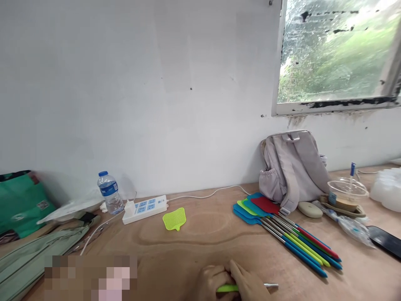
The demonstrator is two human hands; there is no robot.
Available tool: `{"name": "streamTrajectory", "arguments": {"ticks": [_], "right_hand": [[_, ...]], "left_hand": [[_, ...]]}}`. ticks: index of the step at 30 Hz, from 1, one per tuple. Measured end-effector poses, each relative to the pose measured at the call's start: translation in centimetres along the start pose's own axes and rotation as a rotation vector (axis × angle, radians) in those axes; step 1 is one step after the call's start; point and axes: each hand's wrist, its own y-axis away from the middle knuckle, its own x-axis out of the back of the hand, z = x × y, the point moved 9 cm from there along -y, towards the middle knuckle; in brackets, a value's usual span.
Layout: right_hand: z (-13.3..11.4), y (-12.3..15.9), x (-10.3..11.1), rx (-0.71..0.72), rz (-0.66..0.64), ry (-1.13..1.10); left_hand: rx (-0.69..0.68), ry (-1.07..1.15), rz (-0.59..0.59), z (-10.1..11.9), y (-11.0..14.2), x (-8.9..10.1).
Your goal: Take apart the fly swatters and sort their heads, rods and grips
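At the bottom edge my left hand (209, 283) and my right hand (250, 284) meet over a lime-green swatter handle (227, 288). Both have their fingers curled on it. A thin metal rod (271, 285) sticks out to the right of my right hand. A loose lime-green mesh swatter head (174, 218) lies flat on the wooden table (203, 246), well beyond my hands. To the right lies a pile of several whole fly swatters (283, 236) with blue, green and red heads and handles.
Along the wall stand a water bottle (109, 192), a white power strip (144, 208) with its cable, and a grey backpack (293, 169). A clear plastic cup (347, 193), a phone (386, 241) and bags sit at the right. A green bag (21, 202) lies at the far left.
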Motion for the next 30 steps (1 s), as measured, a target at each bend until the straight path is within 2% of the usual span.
{"name": "streamTrajectory", "arguments": {"ticks": [4,8,12,15,20,24,30], "right_hand": [[-0.7,-0.5,0.4,0.000,-0.066,-0.020],[-1.6,-0.9,2.2,0.015,-0.119,-0.075],[-0.7,-1.1,4.4,-0.018,-0.039,-0.080],[0.6,-1.2,4.9,-0.059,0.022,-0.069],[2.1,-1.2,4.5,-0.108,0.066,-0.074],[2.4,-1.0,4.8,-0.115,0.138,-0.070],[2.2,-0.7,4.9,-0.126,0.177,-0.087]], "left_hand": [[-0.042,-0.073,-0.018,0.1,-0.2,0.5],[-0.024,-0.170,-0.047,-0.2,-0.2,1.8],[0.070,-0.226,-0.024,-1.6,0.1,3.8],[0.107,-0.240,0.030,-2.3,0.4,4.9],[0.075,-0.202,0.043,-1.3,0.3,3.8],[0.018,-0.158,0.115,-0.3,0.4,2.9],[-0.006,-0.135,0.171,-0.1,0.4,2.9]]}}
